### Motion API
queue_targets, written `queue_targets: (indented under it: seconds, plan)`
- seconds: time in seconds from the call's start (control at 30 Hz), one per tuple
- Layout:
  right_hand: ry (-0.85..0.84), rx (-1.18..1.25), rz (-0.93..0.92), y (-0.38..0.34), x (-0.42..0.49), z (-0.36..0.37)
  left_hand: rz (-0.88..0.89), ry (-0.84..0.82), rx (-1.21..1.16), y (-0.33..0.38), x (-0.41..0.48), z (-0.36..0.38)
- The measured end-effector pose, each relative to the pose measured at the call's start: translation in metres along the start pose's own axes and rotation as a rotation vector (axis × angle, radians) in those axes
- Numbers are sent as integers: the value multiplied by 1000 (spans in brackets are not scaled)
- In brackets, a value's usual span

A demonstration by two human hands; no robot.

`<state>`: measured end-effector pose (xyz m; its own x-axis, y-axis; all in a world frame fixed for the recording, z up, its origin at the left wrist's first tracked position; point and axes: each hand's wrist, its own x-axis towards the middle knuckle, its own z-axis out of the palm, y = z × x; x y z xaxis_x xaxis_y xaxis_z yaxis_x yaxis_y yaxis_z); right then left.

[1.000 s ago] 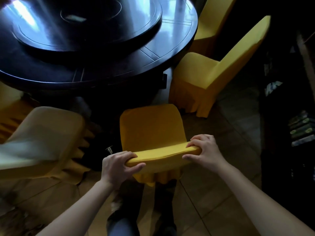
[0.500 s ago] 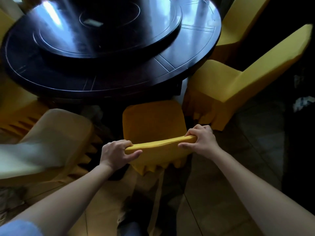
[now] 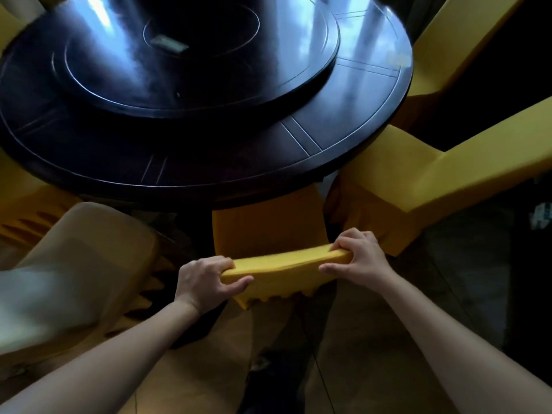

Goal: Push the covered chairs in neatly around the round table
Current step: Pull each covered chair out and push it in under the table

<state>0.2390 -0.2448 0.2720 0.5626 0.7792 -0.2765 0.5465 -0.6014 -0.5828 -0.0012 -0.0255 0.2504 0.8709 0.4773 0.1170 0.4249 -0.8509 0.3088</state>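
The yellow covered chair (image 3: 263, 231) stands ahead of the fingers, its seat front tucked under the rim of the round worktop (image 3: 209, 174). The left hand (image 3: 203, 279) and right hand (image 3: 361, 261) each grasp one end of its backrest top, fingers (image 3: 346, 242) curled over. A second yellow chair (image 3: 448, 174) stands just right of the right fingers, a paler covered chair (image 3: 74, 264) left of the left ones

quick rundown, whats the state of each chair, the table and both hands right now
middle chair: seat front under the table edge, backrest top gripped at both ends
left hand: curled round the backrest's left end
right hand: curled round the backrest's right end
right chair: angled, seat beside the table edge, untouched
pale chair: untouched, blurred; how far in, cannot tell
round table: carries a turntable
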Motion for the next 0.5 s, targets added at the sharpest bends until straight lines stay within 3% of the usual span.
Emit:
queue_targets:
  seconds: [0.5]
  plan:
    - [-44,-30,27,-3,78,-36,-31,22,-2,-11,72,2]
